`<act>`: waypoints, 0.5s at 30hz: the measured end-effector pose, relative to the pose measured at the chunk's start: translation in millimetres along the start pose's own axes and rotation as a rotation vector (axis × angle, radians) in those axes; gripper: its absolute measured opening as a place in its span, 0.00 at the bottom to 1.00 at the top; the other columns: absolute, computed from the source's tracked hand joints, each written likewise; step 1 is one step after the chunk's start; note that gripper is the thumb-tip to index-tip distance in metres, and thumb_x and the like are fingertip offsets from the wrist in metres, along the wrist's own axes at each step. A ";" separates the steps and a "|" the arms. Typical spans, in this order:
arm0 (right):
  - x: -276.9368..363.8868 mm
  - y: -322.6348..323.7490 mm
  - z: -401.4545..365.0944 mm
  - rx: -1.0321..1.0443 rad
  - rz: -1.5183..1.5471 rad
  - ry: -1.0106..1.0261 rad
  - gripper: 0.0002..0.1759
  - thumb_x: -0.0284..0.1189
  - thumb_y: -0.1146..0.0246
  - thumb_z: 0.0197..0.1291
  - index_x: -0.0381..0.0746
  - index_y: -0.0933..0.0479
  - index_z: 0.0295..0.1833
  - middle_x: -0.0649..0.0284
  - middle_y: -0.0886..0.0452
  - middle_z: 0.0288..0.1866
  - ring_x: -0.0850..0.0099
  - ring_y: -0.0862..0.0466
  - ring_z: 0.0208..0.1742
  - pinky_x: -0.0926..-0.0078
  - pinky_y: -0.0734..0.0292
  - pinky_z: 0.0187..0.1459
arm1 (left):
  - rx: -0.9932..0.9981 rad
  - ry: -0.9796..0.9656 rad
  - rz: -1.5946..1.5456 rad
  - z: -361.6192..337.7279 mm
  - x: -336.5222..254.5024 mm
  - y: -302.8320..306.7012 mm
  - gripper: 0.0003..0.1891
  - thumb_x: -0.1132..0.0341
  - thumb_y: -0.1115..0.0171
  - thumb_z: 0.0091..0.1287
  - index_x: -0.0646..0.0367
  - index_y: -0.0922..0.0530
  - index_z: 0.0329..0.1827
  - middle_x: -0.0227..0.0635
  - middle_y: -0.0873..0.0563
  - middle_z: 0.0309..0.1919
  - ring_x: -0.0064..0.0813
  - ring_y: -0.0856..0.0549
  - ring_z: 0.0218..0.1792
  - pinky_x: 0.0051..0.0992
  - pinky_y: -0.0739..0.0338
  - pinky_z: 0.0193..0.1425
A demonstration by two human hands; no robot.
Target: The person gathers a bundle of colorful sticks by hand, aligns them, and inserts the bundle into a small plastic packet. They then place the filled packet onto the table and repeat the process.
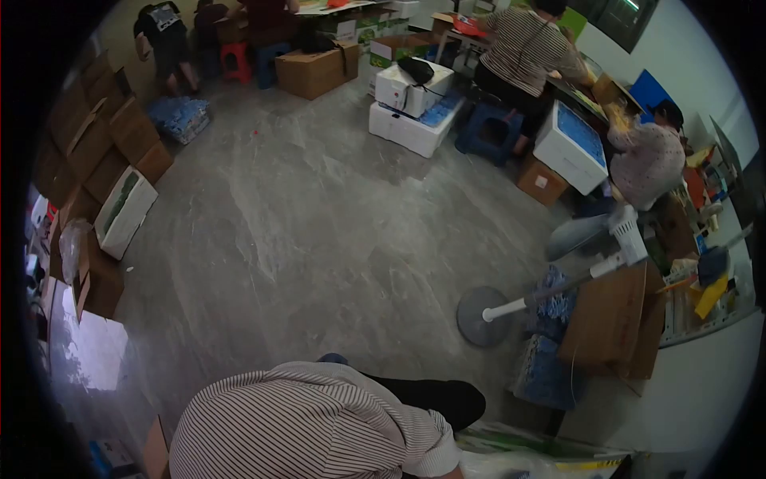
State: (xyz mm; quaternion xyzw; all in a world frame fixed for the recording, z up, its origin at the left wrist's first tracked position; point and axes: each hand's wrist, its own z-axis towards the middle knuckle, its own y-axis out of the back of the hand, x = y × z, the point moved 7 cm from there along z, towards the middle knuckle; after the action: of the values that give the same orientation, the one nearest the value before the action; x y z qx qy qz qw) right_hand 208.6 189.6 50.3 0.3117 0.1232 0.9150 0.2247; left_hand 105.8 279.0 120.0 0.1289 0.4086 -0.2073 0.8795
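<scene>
Neither of my hands shows in the head view. A striped shirt (287, 423) fills the bottom middle, and its rolled sleeve (435, 447) runs down to the lower edge, where the forearm leaves the frame. A black trouser leg (435, 397) is bent beside it. Nearest to that sleeve lie clear plastic wrapping (511, 464) and green-and-white packaging (511, 441) at the bottom edge, partly cut off.
A stand fan's round base (483, 316) is on the grey floor (319, 231), near blue bundles (542, 371) and a cardboard box (610, 319). Stacked cartons (104, 132) line the left. White foam boxes (407, 128) stand ahead. Several people work at tables farther back.
</scene>
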 end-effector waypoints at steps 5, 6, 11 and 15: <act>8.3 140.1 -60.3 -0.123 -0.449 -0.105 0.08 0.26 0.46 0.51 0.36 0.27 0.22 0.61 0.28 0.16 0.70 0.31 0.16 0.75 0.38 0.18 | 0.238 -0.105 -0.324 30.3 111.1 -186.8 0.13 0.63 0.57 0.64 0.63 0.30 0.42 0.41 0.24 0.32 0.36 0.25 0.33 0.27 0.31 0.38; 26.9 185.3 -86.5 -0.160 -0.609 -0.160 0.08 0.26 0.46 0.50 0.36 0.27 0.22 0.61 0.28 0.16 0.70 0.31 0.16 0.74 0.38 0.18 | 0.324 -0.128 -0.458 6.0 109.2 -257.8 0.13 0.63 0.57 0.64 0.63 0.30 0.43 0.42 0.24 0.33 0.36 0.25 0.33 0.27 0.31 0.38; 142.2 286.2 -157.4 -0.231 -1.028 -0.520 0.06 0.27 0.42 0.48 0.38 0.26 0.22 0.59 0.30 0.16 0.64 0.30 0.16 0.71 0.37 0.18 | 0.694 0.334 -0.211 7.7 121.1 -255.5 0.19 0.63 0.55 0.63 0.61 0.37 0.55 0.37 0.24 0.35 0.31 0.23 0.33 0.25 0.30 0.37; 114.2 296.4 -192.0 -0.549 -0.636 -0.704 0.04 0.24 0.45 0.54 0.36 0.28 0.35 0.65 0.27 0.20 0.80 0.29 0.21 0.86 0.36 0.21 | 0.698 0.795 -0.633 -4.7 118.4 -265.4 0.11 0.60 0.58 0.64 0.58 0.33 0.37 0.24 0.32 0.18 0.14 0.35 0.15 0.16 0.40 0.18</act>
State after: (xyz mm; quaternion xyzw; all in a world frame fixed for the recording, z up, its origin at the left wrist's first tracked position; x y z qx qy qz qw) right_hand -91.1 -28.5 68.5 0.4765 -0.1145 0.6409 0.5908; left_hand 46.7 16.4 10.4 0.3489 0.6317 -0.5158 0.4617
